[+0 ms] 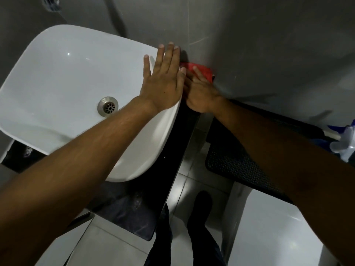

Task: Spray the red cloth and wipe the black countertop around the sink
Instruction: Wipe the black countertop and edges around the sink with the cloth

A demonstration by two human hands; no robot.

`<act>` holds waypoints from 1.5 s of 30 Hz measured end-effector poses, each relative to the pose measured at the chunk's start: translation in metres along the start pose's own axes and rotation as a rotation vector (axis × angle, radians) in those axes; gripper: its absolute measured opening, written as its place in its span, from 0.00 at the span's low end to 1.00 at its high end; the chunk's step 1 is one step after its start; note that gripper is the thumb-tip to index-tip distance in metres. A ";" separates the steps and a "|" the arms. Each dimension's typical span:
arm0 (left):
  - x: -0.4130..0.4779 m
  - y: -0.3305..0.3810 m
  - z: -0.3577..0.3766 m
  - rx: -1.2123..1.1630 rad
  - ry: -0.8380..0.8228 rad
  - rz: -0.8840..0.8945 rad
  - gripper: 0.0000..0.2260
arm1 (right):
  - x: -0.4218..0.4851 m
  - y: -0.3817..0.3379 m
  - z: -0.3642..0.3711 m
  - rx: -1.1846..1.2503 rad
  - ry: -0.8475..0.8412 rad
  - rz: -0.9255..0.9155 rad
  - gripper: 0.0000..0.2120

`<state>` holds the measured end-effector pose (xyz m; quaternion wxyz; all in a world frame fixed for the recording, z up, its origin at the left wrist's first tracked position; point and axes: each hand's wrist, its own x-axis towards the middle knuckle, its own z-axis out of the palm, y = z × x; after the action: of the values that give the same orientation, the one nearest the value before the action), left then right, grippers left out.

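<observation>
A white sink basin [63,77] sits on the black countertop [172,150]. My left hand [163,79] lies flat with fingers spread on the basin's right rim. My right hand [201,93] presses the red cloth [203,71] down on the narrow strip of countertop between the basin and the grey wall, in the back corner. Most of the cloth is hidden under my right hand. A clear spray bottle with a blue top [343,141] rests at the far right edge.
The grey tiled wall [269,45] closes in right behind the cloth. A metal drain [108,106] sits in the basin. Below are the tiled floor [115,242], a dark mat [240,166], my dark legs [199,227] and a white surface [278,227].
</observation>
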<state>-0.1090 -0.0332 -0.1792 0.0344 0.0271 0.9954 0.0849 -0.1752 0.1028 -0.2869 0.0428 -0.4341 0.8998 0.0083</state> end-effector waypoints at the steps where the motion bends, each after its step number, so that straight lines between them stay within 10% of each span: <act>1: 0.000 0.000 0.000 0.005 0.000 -0.001 0.27 | 0.011 0.000 -0.001 0.010 -0.002 -0.017 0.33; 21: 0.001 0.000 -0.003 0.029 -0.047 -0.011 0.28 | -0.020 0.000 0.011 0.103 0.033 0.097 0.30; 45: -0.221 -0.091 -0.008 -0.005 -0.046 0.164 0.26 | -0.217 -0.400 0.061 0.199 0.220 0.253 0.25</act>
<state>0.1060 -0.1377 -0.1733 0.0502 0.1102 0.9886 0.0893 0.2757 0.0260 -0.3210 -0.0144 -0.3095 0.9428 -0.1227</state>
